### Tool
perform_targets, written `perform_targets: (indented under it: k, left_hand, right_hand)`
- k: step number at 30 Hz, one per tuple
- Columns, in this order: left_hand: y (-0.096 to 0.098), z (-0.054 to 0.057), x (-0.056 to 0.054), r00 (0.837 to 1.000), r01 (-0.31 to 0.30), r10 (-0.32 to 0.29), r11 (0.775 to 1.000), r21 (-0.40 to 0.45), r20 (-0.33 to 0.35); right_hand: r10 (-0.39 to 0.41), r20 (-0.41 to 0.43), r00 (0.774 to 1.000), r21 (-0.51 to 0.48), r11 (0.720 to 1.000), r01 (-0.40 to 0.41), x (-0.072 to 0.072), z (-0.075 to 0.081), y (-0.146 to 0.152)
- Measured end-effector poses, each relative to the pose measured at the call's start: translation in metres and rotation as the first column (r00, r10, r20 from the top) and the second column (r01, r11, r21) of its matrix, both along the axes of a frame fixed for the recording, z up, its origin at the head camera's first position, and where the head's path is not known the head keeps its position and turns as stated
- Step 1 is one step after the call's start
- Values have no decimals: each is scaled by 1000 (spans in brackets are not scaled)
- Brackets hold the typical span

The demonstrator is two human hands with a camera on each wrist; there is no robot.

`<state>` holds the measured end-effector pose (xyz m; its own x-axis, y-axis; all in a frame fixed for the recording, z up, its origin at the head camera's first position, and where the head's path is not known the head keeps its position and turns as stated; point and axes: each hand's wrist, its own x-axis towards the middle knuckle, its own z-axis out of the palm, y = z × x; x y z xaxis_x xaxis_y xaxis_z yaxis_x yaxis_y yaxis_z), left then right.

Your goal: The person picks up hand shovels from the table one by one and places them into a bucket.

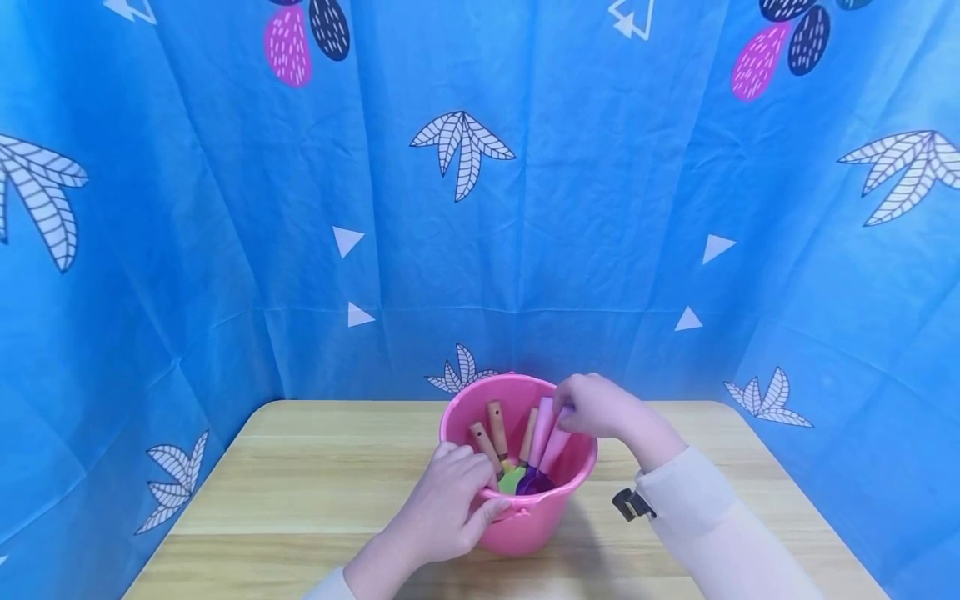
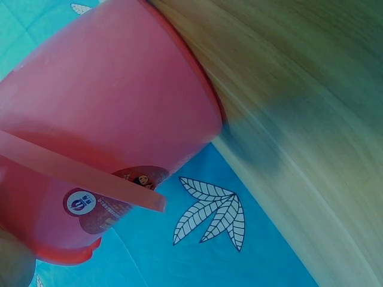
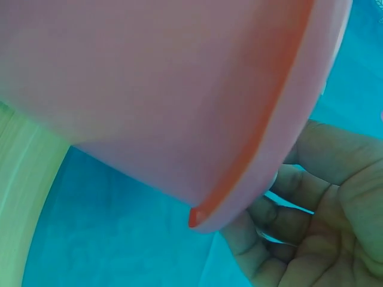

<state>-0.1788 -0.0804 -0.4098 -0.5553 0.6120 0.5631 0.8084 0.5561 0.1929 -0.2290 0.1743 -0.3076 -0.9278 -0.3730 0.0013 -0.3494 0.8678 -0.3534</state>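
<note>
A pink bucket [image 1: 517,529] stands upright on the table, with several handled tools leaning inside it. At its near left rim my left hand [image 1: 453,498] grips the edge, fingers over the inside and thumb outside. My right hand [image 1: 600,407] reaches over the far right rim, and its curled fingers pinch the top of a pink-handled tool [image 1: 556,447] with a dark purple head. Beside that one leans another pink handle [image 1: 541,427]. Wooden handles [image 1: 497,428] and a green tool head [image 1: 511,481] also show inside. In the right wrist view the fingertips are hidden behind the bucket's rim [image 3: 281,125].
The bucket stands on a light wood-grain table [image 1: 337,475]. A blue patterned cloth [image 1: 585,208] hangs behind and along both sides. In the left wrist view the bucket's pink carrying handle [image 2: 84,173] hangs against its wall. A black clip [image 1: 632,505] sits at my right cuff.
</note>
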Motion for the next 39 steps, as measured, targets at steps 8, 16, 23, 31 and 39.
perform_targets:
  k: [8,16,23,31,39]
  left_hand:
    - [0,0,0,1000,1,-1,1000,5,-7]
    - [-1,-1,-1,1000,9,-9,1000,10,-20]
    - [-2,-1,-1,1000,17,-17,1000,14,-24]
    - [-2,-1,0,1000,17,-17,1000,18,-19]
    - [-1,0,0,1000,7,-7,1000,9,-10]
  right_hand:
    - [-44,-24,999,-29,999,43,-4,-3,2]
    - [-54,-44,998,-30,998,52,-5,-2,4]
    - [-64,-52,997,-34,997,63,-4,0,6]
    - [-87,-37,996,-52,995,85,-1,1,8]
    - [-80,-64,995,-50,996,76,-1,0,11]
